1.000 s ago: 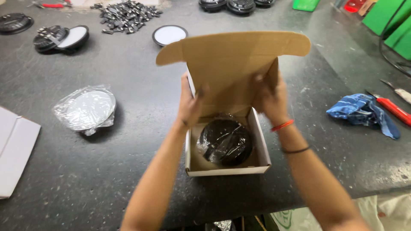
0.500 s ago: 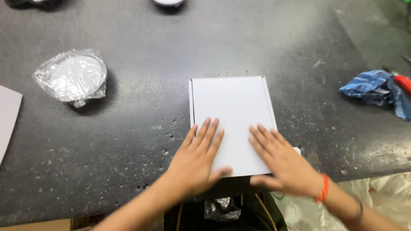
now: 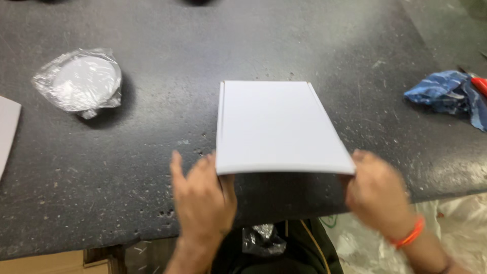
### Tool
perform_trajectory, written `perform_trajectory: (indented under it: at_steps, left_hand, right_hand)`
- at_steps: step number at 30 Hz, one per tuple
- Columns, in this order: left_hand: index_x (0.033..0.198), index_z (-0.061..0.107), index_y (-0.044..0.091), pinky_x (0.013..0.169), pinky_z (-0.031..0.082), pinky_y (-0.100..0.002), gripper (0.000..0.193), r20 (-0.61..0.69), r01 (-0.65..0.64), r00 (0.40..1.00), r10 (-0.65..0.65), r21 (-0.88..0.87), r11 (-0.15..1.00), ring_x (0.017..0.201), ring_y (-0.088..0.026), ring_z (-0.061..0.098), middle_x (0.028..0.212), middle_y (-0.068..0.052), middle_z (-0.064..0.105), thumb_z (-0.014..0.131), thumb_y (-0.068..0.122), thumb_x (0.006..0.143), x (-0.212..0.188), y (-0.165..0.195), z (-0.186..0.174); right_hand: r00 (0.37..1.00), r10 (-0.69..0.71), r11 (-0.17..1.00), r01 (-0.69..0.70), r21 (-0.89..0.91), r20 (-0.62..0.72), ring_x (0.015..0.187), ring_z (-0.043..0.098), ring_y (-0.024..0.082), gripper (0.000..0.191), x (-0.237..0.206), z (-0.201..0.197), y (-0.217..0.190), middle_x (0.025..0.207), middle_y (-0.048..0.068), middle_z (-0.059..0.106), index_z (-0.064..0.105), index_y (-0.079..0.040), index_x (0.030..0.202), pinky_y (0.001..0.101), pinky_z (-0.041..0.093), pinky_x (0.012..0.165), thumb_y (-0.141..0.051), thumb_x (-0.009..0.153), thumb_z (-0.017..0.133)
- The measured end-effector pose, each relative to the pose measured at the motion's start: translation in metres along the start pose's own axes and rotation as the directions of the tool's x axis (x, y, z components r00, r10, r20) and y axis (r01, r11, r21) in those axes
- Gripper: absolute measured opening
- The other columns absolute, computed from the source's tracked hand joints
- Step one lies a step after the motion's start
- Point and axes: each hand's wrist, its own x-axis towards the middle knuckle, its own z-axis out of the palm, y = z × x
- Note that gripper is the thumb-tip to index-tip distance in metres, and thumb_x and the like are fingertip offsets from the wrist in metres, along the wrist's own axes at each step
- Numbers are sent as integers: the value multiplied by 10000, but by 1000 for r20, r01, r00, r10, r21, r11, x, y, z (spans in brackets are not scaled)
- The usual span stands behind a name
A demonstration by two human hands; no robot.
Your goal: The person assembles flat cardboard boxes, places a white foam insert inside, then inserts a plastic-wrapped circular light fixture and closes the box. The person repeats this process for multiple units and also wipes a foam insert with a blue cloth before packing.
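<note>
A closed white cardboard box [image 3: 280,127] sits on the dark speckled surface [image 3: 203,50], its near edge reaching past the front lip and lifted a little; nothing of its contents shows, the lid hiding all of it. The left hand [image 3: 203,200] is at the box's near left corner, its fingers [image 3: 195,170] pointing away from the person and lying loosely spread, thumb tucked under the edge of the box, so it touches rather than clamps; the right hand [image 3: 378,190] is at the near right corner, blurred, its fingers [image 3: 362,160] curled against the box's side, though I cannot tell whether they truly grip it; an orange band [image 3: 410,234] circles that wrist. Well beyond the left fingers and off to their left lies a round white disc in crinkled clear plastic wrap [image 3: 80,81], its wrapper closed about it; further left still, at the picture's edge, a flat pale sheet of card [image 3: 7,132] shows only in part. Far out past the right fingers, to their right, a crumpled blue cloth [image 3: 446,96] lies on the surface, with a red-handled tool [image 3: 479,83] just touching its far side; below the surface's front edge, between the two wrists, a scrap of clear plastic [image 3: 261,238] rests on something dark.
</note>
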Motion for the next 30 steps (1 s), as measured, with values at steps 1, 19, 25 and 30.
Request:
perform_trajectory:
  at_steps: [1,19,25,30]
  left_hand:
    - [913,726,51,1217,264,-641,708,205,44,976,-68,119,992,704,-263,725,740,-148,733,195,494,1067,19,3,-15]
    - [787,793,101,659,568,-477,237,294,2,947,-127,390,921,711,-390,727,776,-211,731,579,159,871,188,-24,-12]
    - [820,785,107,649,559,-484,302,251,-25,965,-75,374,927,689,-386,717,748,-197,722,540,210,963,192,-32,-2]
    - [1277,580,-5,867,499,-539,415,80,-85,993,86,-9,996,1028,-438,619,1148,-273,649,543,351,1068,186,-40,2]
  right_hand:
    - [982,100,994,-92,-59,160,736,644,343,108,14,-14,14,819,205,653,636,38,883,464,552,683,-23,827,567]
    - [975,-11,995,31,-92,220,652,633,427,370,205,-38,115,738,224,664,697,21,911,531,516,603,-187,1095,452]
    - [995,-28,919,63,-389,95,591,621,370,381,185,-11,106,702,192,641,681,-19,809,471,493,535,-243,1077,531]
    - [993,91,950,-109,-293,-75,525,589,351,478,173,-6,83,607,159,591,727,-106,793,438,447,483,-374,1143,542]
